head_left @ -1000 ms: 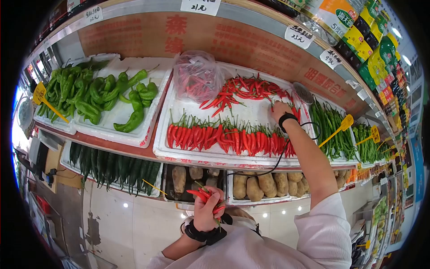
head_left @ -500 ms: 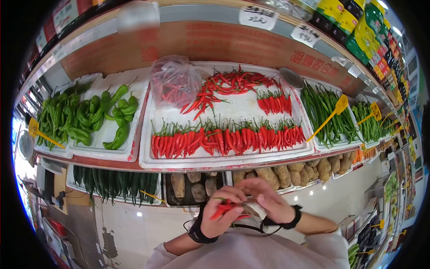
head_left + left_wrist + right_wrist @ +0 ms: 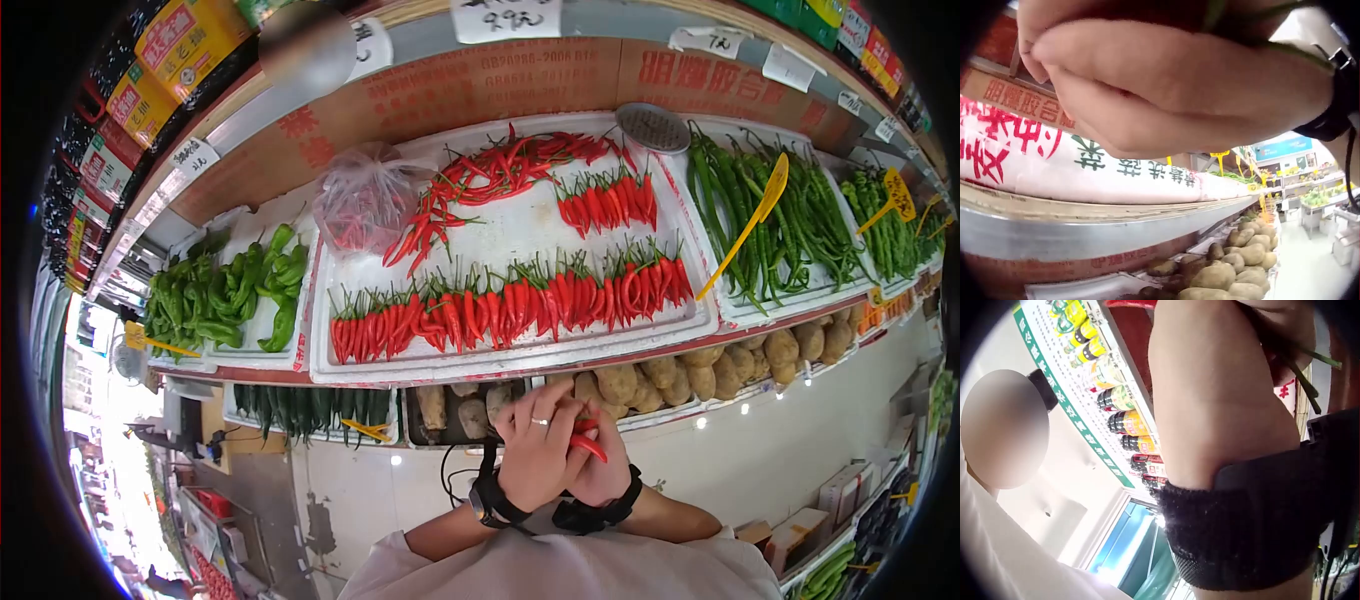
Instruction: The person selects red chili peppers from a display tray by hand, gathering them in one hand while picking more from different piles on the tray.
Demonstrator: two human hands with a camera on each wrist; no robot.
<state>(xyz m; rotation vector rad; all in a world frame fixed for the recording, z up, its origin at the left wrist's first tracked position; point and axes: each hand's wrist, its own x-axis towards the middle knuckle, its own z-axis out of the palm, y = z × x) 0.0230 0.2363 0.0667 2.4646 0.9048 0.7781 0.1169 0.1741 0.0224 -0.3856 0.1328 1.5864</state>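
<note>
Close in front of the body, below the shelf edge, both hands come together around a few red chillies (image 3: pixel 590 446). My left hand (image 3: pixel 535 452), with a ring on one finger, folds over them from the left. My right hand (image 3: pixel 608 472) grips them from the right; one red pod shows across its fingers. Green stems (image 3: pixel 1310 375) stick out past the right hand in the right wrist view. The rest of the bunch is hidden between the palms. In the white foam tray (image 3: pixel 500 365) ahead, red chillies (image 3: pixel 520 305) stand in a long front row.
A shorter row (image 3: pixel 607 203) and a loose pile of chillies (image 3: pixel 510 165) lie behind, beside a filled plastic bag (image 3: pixel 365 200). Green peppers (image 3: pixel 225 295) are left, long green chillies (image 3: pixel 770 215) right. Potatoes (image 3: pixel 720 370) sit on the lower shelf. A yellow price tag (image 3: pixel 770 190) juts up.
The right hand drew back from the tray's back rows to the left hand, and both now close together around the chillies. The head view has turned rightward.
</note>
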